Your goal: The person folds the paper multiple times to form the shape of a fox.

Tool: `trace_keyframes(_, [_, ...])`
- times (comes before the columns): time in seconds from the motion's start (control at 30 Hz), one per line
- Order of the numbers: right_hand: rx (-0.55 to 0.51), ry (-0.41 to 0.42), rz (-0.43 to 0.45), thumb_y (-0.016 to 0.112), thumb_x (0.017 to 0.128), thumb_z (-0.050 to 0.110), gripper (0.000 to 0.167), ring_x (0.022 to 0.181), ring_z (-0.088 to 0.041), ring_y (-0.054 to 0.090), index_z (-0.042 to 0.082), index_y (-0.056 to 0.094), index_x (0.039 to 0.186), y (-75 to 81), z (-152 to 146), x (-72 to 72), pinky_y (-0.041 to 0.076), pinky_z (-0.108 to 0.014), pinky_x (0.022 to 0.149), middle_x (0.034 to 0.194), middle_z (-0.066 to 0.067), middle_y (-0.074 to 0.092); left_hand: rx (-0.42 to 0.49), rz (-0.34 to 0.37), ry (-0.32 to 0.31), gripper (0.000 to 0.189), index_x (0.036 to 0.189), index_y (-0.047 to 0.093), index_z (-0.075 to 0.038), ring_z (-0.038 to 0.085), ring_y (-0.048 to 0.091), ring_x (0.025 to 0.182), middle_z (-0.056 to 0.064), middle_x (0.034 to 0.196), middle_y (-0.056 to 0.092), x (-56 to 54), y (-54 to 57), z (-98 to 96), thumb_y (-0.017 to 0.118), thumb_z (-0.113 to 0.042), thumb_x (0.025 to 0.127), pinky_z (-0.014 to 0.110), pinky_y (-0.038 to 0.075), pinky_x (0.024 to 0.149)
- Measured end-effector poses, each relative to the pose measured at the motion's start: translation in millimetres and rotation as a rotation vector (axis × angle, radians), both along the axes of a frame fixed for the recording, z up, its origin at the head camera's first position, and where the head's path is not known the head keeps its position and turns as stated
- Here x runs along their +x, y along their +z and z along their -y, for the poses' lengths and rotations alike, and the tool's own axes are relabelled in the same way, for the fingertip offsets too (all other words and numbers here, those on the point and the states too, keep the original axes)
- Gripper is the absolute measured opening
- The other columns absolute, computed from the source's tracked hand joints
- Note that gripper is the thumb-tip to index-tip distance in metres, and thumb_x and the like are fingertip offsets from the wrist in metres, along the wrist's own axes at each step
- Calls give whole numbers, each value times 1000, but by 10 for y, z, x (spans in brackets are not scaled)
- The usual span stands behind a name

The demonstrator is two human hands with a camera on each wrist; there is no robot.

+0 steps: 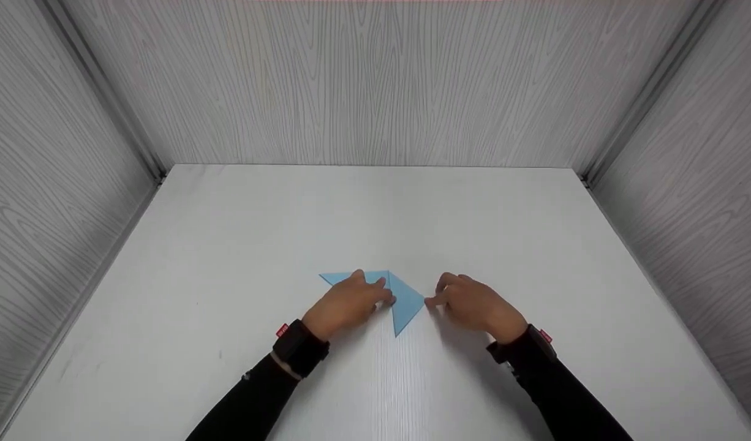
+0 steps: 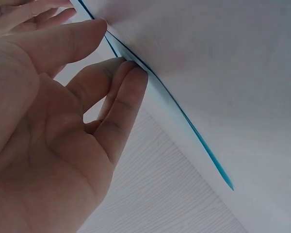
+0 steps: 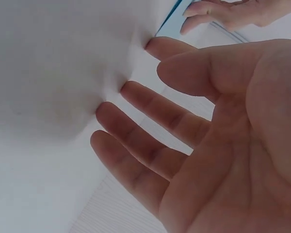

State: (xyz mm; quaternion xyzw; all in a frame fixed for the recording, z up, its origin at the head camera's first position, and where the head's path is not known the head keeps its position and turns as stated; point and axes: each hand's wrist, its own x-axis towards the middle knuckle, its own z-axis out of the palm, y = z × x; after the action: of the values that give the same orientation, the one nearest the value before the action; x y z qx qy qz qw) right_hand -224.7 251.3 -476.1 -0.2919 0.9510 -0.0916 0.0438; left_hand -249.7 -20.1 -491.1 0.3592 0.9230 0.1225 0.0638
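Note:
A folded sheet of light blue paper [image 1: 406,304] lies on the white table, with pointed corners at its left and bottom and a crease or fold edge down its middle. My left hand [image 1: 349,303] rests on its left part, fingertips pressing the paper and covering some of it. From the left wrist view, the thumb and bent fingers of that hand [image 2: 53,116] meet the thin blue edge. My right hand [image 1: 473,304] touches the paper's right corner with a fingertip. Its other fingers [image 3: 136,150] spread loosely over the tabletop in the right wrist view, gripping nothing.
The white tabletop [image 1: 247,214] is bounded by a grey wood-grain panel [image 1: 363,86] at the back. Similar side panels stand at left [image 1: 51,202] and right [image 1: 688,184]. Dark bands with red tags circle both wrists.

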Motion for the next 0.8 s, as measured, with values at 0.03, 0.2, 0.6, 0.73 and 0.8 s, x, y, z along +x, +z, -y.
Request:
trace_keyframes(0.03, [0, -20, 33, 59, 92, -10, 42, 98, -29, 65, 14, 80, 118, 25, 38, -35, 57, -37, 83, 109, -11, 66, 1, -1, -1, 40, 127, 75, -23, 26, 54, 97, 10, 148, 58, -2, -4, 9, 66, 2, 98, 26, 47, 70])
trace_keyframes(0.2, [-9, -94, 100, 58, 97, -2, 32, 97, -23, 67, 10, 80, 115, 92, 210, -196, 56, -37, 84, 104, -8, 70, 1, -24, -20, 39, 126, 75, -22, 24, 51, 91, 10, 147, 59, 6, 10, 31, 65, 2, 98, 25, 43, 68])
trace_keyframes(0.6, [-16, 49, -91, 69, 96, 1, 41, 91, -26, 61, 11, 69, 135, -47, 459, -365, 56, -39, 81, 106, -13, 64, -21, -60, -40, 38, 125, 75, -23, 25, 53, 94, 9, 146, 60, 3, 39, 9, 65, 2, 97, 28, 48, 75])
trace_keyframes(0.73, [-3, 84, -149, 69, 95, 0, 32, 87, -29, 58, 12, 72, 125, -94, 493, -362, 55, -39, 76, 104, -13, 61, -19, -69, -46, 38, 124, 75, -23, 23, 49, 89, 10, 146, 60, 4, 21, 15, 65, 2, 97, 25, 42, 70])
trace_keyframes(0.8, [-4, 88, -171, 68, 95, -1, 28, 85, -30, 57, 12, 72, 119, -117, 507, -366, 54, -38, 73, 102, -13, 60, -8, -92, -57, 37, 122, 76, -23, 21, 45, 84, 11, 144, 61, 4, 10, 23, 66, 3, 96, 24, 39, 67])
